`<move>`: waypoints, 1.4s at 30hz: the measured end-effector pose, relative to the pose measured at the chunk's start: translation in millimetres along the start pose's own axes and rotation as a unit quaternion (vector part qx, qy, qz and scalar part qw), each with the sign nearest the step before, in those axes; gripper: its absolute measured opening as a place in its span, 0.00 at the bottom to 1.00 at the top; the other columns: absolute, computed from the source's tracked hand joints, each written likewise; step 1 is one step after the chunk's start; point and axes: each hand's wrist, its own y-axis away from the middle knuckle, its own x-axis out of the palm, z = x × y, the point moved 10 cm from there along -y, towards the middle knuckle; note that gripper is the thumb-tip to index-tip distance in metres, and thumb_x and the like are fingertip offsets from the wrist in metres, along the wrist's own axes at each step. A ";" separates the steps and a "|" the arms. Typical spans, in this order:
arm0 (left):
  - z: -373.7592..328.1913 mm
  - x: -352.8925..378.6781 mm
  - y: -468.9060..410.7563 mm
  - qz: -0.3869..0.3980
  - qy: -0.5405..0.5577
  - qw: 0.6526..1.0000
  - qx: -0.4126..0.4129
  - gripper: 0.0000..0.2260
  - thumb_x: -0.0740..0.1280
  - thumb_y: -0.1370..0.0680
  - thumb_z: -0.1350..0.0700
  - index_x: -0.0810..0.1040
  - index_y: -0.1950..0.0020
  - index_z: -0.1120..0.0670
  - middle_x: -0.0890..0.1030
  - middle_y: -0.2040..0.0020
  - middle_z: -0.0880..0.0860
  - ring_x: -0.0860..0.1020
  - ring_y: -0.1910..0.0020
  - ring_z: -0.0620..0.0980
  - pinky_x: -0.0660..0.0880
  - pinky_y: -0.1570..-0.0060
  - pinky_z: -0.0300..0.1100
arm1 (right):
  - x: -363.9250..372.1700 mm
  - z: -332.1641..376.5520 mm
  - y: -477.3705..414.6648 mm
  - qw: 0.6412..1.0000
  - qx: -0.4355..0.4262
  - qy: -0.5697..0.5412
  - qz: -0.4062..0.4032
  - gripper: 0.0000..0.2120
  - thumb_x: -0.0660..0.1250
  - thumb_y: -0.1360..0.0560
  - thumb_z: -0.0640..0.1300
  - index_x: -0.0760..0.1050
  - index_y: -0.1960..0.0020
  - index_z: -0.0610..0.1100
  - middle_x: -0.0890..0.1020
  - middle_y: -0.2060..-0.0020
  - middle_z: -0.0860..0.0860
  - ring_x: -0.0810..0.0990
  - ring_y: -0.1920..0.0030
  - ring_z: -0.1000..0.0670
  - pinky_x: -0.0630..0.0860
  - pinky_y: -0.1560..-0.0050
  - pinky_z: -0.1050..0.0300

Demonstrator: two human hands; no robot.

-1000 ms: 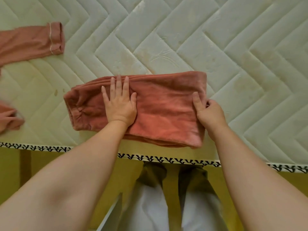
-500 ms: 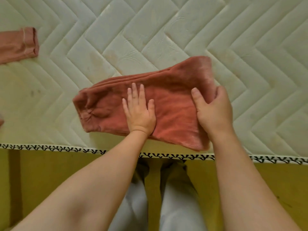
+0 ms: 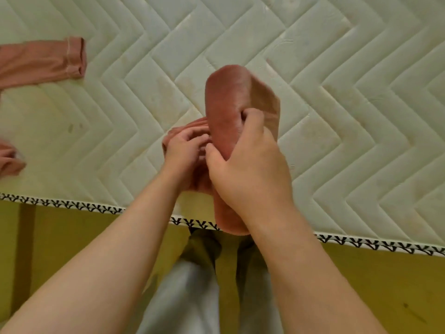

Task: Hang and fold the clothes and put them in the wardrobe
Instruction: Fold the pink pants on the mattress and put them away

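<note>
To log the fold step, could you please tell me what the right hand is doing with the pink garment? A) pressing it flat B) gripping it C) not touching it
B: the right hand curls round the garment, holding one end up off the mattress.

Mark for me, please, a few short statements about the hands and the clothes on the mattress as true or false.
1. The right hand grips the pink garment. True.
2. The pink garment lies flat on the mattress. False: the right hand holds one end of it raised and folded over.
3. The left hand touches the same garment. True.
4. A pink sleeve lies to the right of the hands. False: it lies at the far left of the mattress, apart from both hands.
</note>
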 end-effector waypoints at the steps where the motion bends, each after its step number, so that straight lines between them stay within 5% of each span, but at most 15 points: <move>1: -2.5 -25.5 -2.5 -0.028 0.020 0.999 -0.018 0.08 0.63 0.23 0.68 0.80 0.50 0.59 0.84 0.67 0.49 0.78 0.72 0.45 0.74 0.75 0.36 | 15.8 11.2 2.7 1.000 -0.012 0.011 0.008 0.30 0.68 0.27 0.57 0.61 0.31 0.47 0.76 0.44 0.47 0.79 0.47 0.43 0.67 0.59 0.54; 5: 3.1 -108.2 -14.5 -0.092 0.035 0.993 -0.065 0.08 0.60 0.20 0.62 0.78 0.45 0.57 0.84 0.58 0.54 0.81 0.68 0.48 0.77 0.71 0.37 | 92.6 36.0 7.1 0.997 -0.025 0.031 0.070 0.32 0.67 0.24 0.53 0.58 0.27 0.44 0.73 0.41 0.43 0.78 0.44 0.39 0.70 0.57 0.50; 9: 20.8 -113.1 -28.7 0.017 0.074 0.988 -0.136 0.23 0.59 0.19 0.37 0.79 0.40 0.55 0.85 0.50 0.54 0.86 0.55 0.52 0.81 0.61 0.44 | 162.4 38.2 7.6 0.987 -0.026 0.011 0.157 0.30 0.65 0.23 0.44 0.57 0.25 0.44 0.72 0.38 0.42 0.74 0.40 0.40 0.71 0.50 0.49; 12: 14.0 -105.4 -39.1 0.052 -0.044 0.994 -0.083 0.27 0.66 0.27 0.31 0.81 0.41 0.50 0.85 0.52 0.48 0.84 0.54 0.48 0.81 0.60 0.43 | 179.1 26.5 9.3 0.979 0.007 -0.073 0.189 0.29 0.62 0.25 0.39 0.61 0.25 0.49 0.74 0.38 0.46 0.75 0.39 0.43 0.73 0.41 0.48; 17: 16.7 -91.2 -52.4 0.045 -0.216 0.974 -0.060 0.45 0.79 0.43 0.33 0.72 0.30 0.49 0.80 0.39 0.48 0.81 0.43 0.47 0.77 0.44 0.45 | 136.2 1.6 37.8 0.986 0.011 -0.166 0.027 0.15 0.64 0.25 0.37 0.75 0.39 0.45 0.78 0.46 0.51 0.77 0.47 0.54 0.74 0.45 0.61; 21: 48.6 -76.1 -48.4 0.102 -0.164 0.969 -0.152 0.32 0.79 0.40 0.33 0.78 0.39 0.41 0.85 0.47 0.43 0.82 0.44 0.49 0.78 0.49 0.47 | 114.4 -52.9 85.8 0.970 0.157 -0.160 -0.095 0.11 0.72 0.27 0.44 0.70 0.52 0.50 0.71 0.52 0.55 0.72 0.54 0.60 0.68 0.55 0.65; 24: 61.1 -75.8 -50.4 0.113 -0.146 0.968 -0.169 0.36 0.79 0.44 0.31 0.80 0.40 0.43 0.86 0.47 0.44 0.83 0.44 0.48 0.79 0.43 0.49 | 138.7 -100.7 125.4 0.906 0.362 -0.206 -0.078 0.20 0.74 0.29 0.57 0.63 0.56 0.53 0.70 0.54 0.57 0.72 0.56 0.58 0.66 0.59 0.62; 27: 66.1 -70.8 -46.0 0.154 -0.148 0.961 -0.178 0.37 0.79 0.46 0.31 0.81 0.40 0.44 0.86 0.47 0.44 0.82 0.43 0.46 0.78 0.41 0.45 | 182.8 -120.3 166.8 0.752 0.551 -0.360 -0.026 0.30 0.75 0.33 0.66 0.64 0.46 0.49 0.74 0.50 0.55 0.76 0.53 0.55 0.73 0.57 0.59; 29: 62.6 -70.1 -39.9 0.168 -0.157 0.958 -0.171 0.37 0.80 0.46 0.34 0.81 0.40 0.45 0.85 0.47 0.42 0.80 0.42 0.45 0.76 0.44 0.41 | 199.7 -114.3 177.5 0.671 0.600 -0.435 0.014 0.38 0.75 0.34 0.67 0.61 0.36 0.49 0.76 0.45 0.53 0.78 0.47 0.49 0.78 0.47 0.49; 31: 58.6 -67.9 -30.1 0.178 -0.152 0.959 -0.160 0.33 0.81 0.45 0.38 0.82 0.42 0.46 0.85 0.45 0.43 0.78 0.40 0.46 0.72 0.40 0.43 | 198.9 -108.4 179.2 0.638 0.609 -0.470 0.037 0.38 0.74 0.33 0.67 0.60 0.35 0.49 0.77 0.46 0.51 0.80 0.47 0.47 0.79 0.48 0.46; 33: 45.8 -63.9 -18.7 0.165 -0.146 0.965 -0.141 0.29 0.81 0.43 0.41 0.83 0.44 0.46 0.85 0.44 0.44 0.78 0.41 0.48 0.70 0.40 0.45 | 183.3 -103.1 175.5 0.651 0.601 -0.462 0.040 0.36 0.73 0.31 0.65 0.60 0.34 0.49 0.77 0.47 0.49 0.80 0.49 0.46 0.79 0.50 0.45; 37: 0.0 -48.4 15.0 0.160 -0.118 0.977 -0.072 0.25 0.79 0.38 0.46 0.81 0.43 0.46 0.85 0.45 0.52 0.80 0.49 0.52 0.75 0.58 0.44 | 126.0 -91.8 172.6 0.719 0.591 -0.366 0.002 0.34 0.72 0.29 0.60 0.57 0.36 0.46 0.74 0.39 0.44 0.77 0.43 0.42 0.78 0.42 0.42; 40: -50.4 -29.2 50.7 0.197 -0.151 0.969 -0.008 0.25 0.79 0.39 0.46 0.79 0.43 0.43 0.85 0.50 0.46 0.83 0.51 0.50 0.78 0.67 0.44 | 69.6 -69.8 174.8 0.756 0.577 -0.306 -0.037 0.31 0.74 0.30 0.54 0.56 0.41 0.46 0.70 0.36 0.42 0.74 0.43 0.41 0.75 0.44 0.48; 42: -95.6 -15.2 81.2 0.223 -0.208 0.949 0.074 0.24 0.79 0.40 0.44 0.79 0.46 0.43 0.85 0.56 0.41 0.84 0.55 0.45 0.79 0.67 0.43 | 23.2 -44.9 176.7 0.808 0.538 -0.233 -0.059 0.35 0.73 0.31 0.51 0.56 0.34 0.46 0.65 0.34 0.41 0.72 0.42 0.41 0.74 0.45 0.51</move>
